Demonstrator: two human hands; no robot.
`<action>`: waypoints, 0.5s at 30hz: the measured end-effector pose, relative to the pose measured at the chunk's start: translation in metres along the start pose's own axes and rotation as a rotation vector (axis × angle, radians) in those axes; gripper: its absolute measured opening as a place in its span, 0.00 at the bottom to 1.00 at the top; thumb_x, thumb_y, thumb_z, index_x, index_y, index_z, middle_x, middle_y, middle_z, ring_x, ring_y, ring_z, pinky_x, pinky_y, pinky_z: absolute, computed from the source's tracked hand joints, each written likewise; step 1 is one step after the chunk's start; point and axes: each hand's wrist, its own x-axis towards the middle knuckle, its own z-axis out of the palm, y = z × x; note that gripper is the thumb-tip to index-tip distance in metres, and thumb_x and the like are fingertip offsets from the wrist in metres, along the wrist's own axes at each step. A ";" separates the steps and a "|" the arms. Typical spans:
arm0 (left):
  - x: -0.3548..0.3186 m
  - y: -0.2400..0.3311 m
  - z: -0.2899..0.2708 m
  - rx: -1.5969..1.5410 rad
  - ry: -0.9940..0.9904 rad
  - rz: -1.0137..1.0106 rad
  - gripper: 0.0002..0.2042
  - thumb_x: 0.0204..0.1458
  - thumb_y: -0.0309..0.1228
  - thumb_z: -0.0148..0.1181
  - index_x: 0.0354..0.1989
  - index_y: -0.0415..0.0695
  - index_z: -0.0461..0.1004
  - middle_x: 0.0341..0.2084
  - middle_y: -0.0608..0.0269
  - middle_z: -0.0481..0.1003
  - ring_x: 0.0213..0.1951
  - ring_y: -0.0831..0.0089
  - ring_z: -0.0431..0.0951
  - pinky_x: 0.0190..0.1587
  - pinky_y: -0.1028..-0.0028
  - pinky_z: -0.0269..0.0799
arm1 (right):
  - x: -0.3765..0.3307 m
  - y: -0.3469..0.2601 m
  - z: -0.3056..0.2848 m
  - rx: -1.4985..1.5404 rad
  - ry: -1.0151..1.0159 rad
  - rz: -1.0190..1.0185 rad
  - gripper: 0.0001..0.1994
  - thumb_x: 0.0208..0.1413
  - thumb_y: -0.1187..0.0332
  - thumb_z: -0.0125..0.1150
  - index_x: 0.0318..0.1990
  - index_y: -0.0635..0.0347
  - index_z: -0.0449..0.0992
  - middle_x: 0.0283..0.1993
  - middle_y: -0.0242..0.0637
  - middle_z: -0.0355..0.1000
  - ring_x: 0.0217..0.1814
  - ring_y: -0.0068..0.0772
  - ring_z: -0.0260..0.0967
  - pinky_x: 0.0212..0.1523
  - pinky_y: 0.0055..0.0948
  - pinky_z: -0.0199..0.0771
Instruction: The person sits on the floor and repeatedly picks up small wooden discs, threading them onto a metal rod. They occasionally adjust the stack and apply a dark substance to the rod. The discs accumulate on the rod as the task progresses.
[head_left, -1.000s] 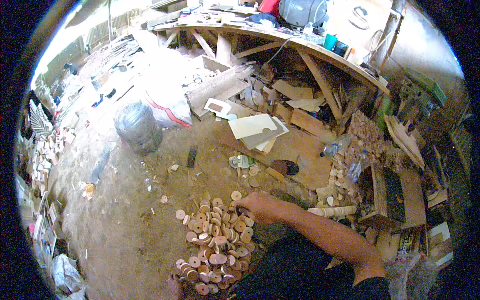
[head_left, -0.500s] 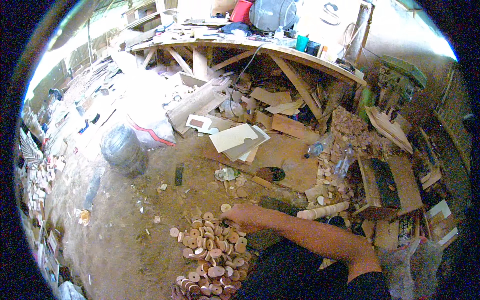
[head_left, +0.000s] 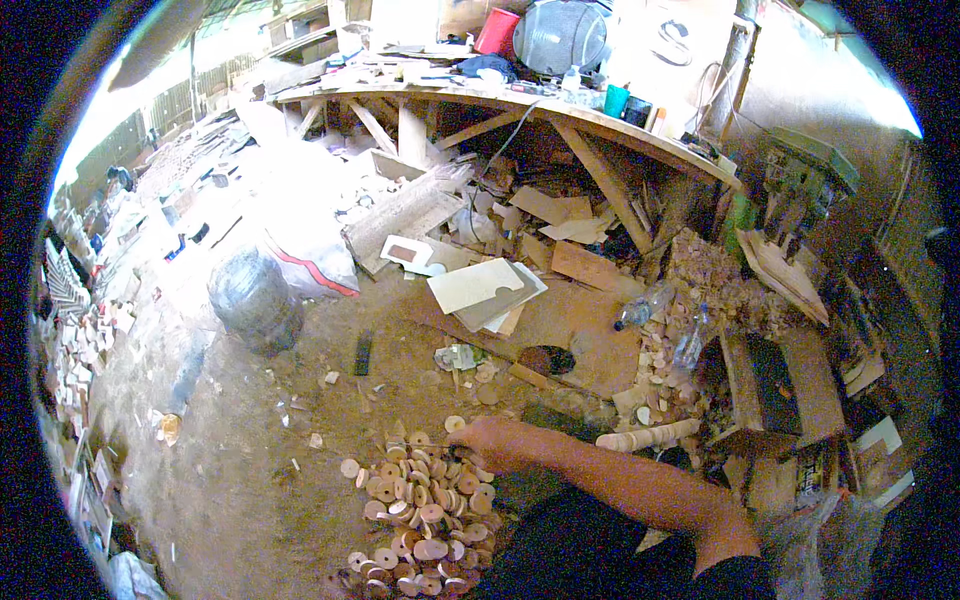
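A pile of round wooden discs with centre holes (head_left: 430, 510) lies on the dirt floor at the lower middle. At the pile's far right edge is my right hand (head_left: 482, 442), its fingers closed in a pinch. A thin, dark wire-like rod (head_left: 415, 444) runs leftward from those fingers, over the far end of the pile. Only a sliver of my left hand (head_left: 347, 582) shows beside the pile's near left side, at the picture's lower edge. Its fingers are too dark and too cut off to read. One loose disc (head_left: 455, 424) rests just beyond my right hand.
A turned wooden piece (head_left: 648, 434) lies right of my forearm. Farther off are flat boards (head_left: 485, 290), a grey drum-shaped bundle (head_left: 255, 300) and a long cluttered workbench (head_left: 690, 150). At right stands an open wooden box (head_left: 740, 390), with a plastic bag (head_left: 810, 545) nearer me.
The view has shifted slightly, so the scene sits a little lower and to the right. My right hand stays at the pile's far edge, and less of my left hand shows.
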 end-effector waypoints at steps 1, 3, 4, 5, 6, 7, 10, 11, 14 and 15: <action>0.002 -0.003 -0.001 -0.008 0.002 -0.004 0.25 0.48 0.36 0.66 0.53 0.41 0.67 0.41 0.48 0.72 0.42 0.51 0.72 0.45 0.57 0.69 | 0.000 0.001 0.001 -0.006 0.018 0.000 0.10 0.58 0.67 0.53 0.44 0.58 0.75 0.34 0.54 0.74 0.38 0.59 0.74 0.39 0.52 0.72; 0.003 -0.009 -0.004 -0.016 0.003 0.001 0.24 0.48 0.36 0.67 0.52 0.41 0.68 0.40 0.48 0.73 0.42 0.51 0.72 0.44 0.57 0.69 | 0.000 0.002 0.003 -0.008 0.017 -0.006 0.10 0.58 0.67 0.53 0.44 0.58 0.75 0.34 0.54 0.74 0.38 0.59 0.74 0.39 0.51 0.72; 0.004 -0.010 -0.004 -0.019 0.000 0.001 0.24 0.48 0.36 0.67 0.52 0.41 0.68 0.40 0.48 0.73 0.41 0.52 0.72 0.43 0.57 0.69 | 0.001 0.002 0.004 0.001 0.002 -0.010 0.10 0.58 0.66 0.53 0.44 0.58 0.75 0.34 0.54 0.74 0.38 0.59 0.74 0.39 0.51 0.72; 0.005 -0.010 -0.004 -0.021 -0.003 0.007 0.24 0.47 0.36 0.67 0.52 0.42 0.68 0.39 0.49 0.73 0.41 0.52 0.72 0.43 0.58 0.70 | 0.002 0.002 0.005 0.007 -0.008 -0.014 0.10 0.58 0.66 0.54 0.44 0.58 0.75 0.34 0.54 0.74 0.38 0.59 0.74 0.39 0.51 0.72; 0.007 -0.008 -0.003 -0.021 -0.009 0.014 0.24 0.47 0.36 0.68 0.51 0.42 0.68 0.39 0.49 0.73 0.41 0.53 0.73 0.42 0.58 0.70 | 0.003 0.003 0.005 -0.014 -0.019 -0.019 0.10 0.58 0.66 0.53 0.44 0.58 0.75 0.34 0.54 0.74 0.39 0.59 0.74 0.39 0.52 0.72; 0.009 -0.005 -0.001 -0.024 -0.019 0.027 0.24 0.47 0.36 0.68 0.51 0.42 0.68 0.39 0.49 0.73 0.41 0.53 0.73 0.42 0.58 0.70 | 0.004 0.003 0.005 -0.037 -0.024 -0.018 0.10 0.58 0.66 0.53 0.44 0.58 0.75 0.34 0.54 0.74 0.39 0.59 0.74 0.39 0.52 0.72; 0.017 0.012 0.005 -0.032 -0.044 0.058 0.24 0.46 0.36 0.69 0.50 0.42 0.69 0.38 0.50 0.73 0.40 0.54 0.73 0.41 0.59 0.70 | 0.006 0.006 0.004 -0.088 -0.035 -0.007 0.10 0.59 0.67 0.52 0.44 0.58 0.74 0.33 0.54 0.74 0.39 0.59 0.73 0.39 0.52 0.72; 0.020 0.017 0.007 -0.038 -0.047 0.064 0.23 0.46 0.36 0.69 0.49 0.42 0.69 0.38 0.50 0.73 0.40 0.54 0.73 0.40 0.59 0.70 | 0.006 0.007 0.004 -0.105 -0.042 -0.004 0.10 0.60 0.66 0.52 0.44 0.58 0.74 0.33 0.54 0.74 0.38 0.60 0.73 0.39 0.53 0.72; 0.025 0.026 0.007 -0.045 -0.052 0.074 0.23 0.45 0.36 0.70 0.48 0.42 0.70 0.37 0.51 0.73 0.39 0.56 0.73 0.39 0.59 0.70 | 0.006 0.009 0.006 -0.031 -0.020 -0.009 0.09 0.59 0.67 0.51 0.43 0.58 0.74 0.32 0.54 0.73 0.38 0.60 0.73 0.38 0.53 0.71; 0.027 0.026 0.006 -0.053 -0.058 0.070 0.23 0.44 0.36 0.71 0.47 0.42 0.70 0.36 0.51 0.73 0.39 0.56 0.73 0.38 0.60 0.71 | 0.006 0.009 0.008 -0.054 -0.002 -0.015 0.09 0.59 0.67 0.52 0.43 0.58 0.74 0.32 0.54 0.73 0.38 0.60 0.73 0.38 0.53 0.71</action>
